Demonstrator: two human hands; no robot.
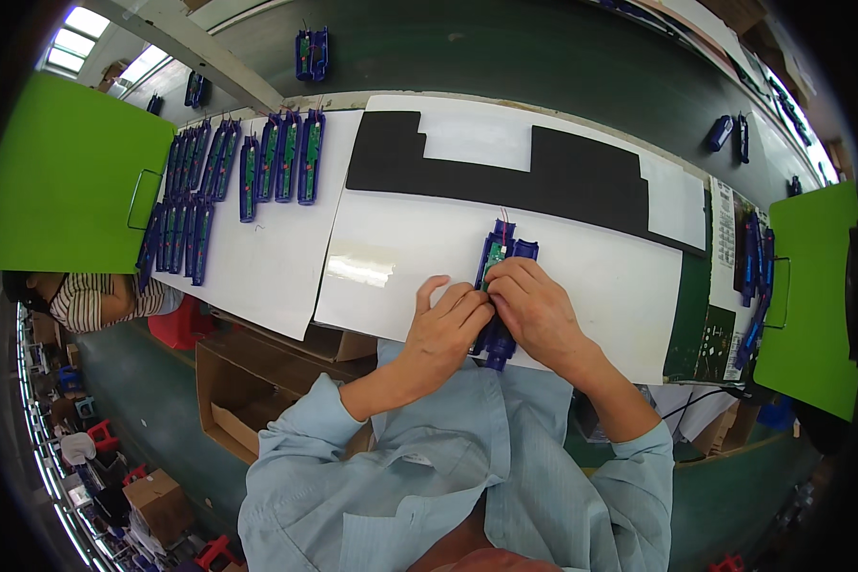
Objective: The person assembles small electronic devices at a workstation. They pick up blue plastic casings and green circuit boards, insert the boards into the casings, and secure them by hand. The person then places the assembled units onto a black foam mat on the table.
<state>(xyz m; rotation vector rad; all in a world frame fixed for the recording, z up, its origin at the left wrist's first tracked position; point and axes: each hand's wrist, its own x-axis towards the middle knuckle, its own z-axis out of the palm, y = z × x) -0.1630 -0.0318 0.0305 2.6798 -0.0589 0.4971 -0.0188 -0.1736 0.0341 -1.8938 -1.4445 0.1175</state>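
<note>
A blue plastic housing [499,349] lay on a white worktop [610,310], long axis front-to-back, its green circuit board [493,254] just beyond the bunched fingertips of the right hand [541,307], the nearer; left hand [440,322] curled alongside, grips indiscernible

own hands [445,322] [541,310]: 2 | circuit board [494,254] at hands: 1 | lime-green panels [76,181] [815,296]: 2 | black sheet [582,172]: 1

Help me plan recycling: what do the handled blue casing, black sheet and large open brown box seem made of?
Blue casing: probably moulded plastic; rounded, slightly glossy.
Black sheet: perhaps foam or rubber; its even matte look leaves that open.
Large open brown box: likely cardboard, matte, with bent flaps.
</note>
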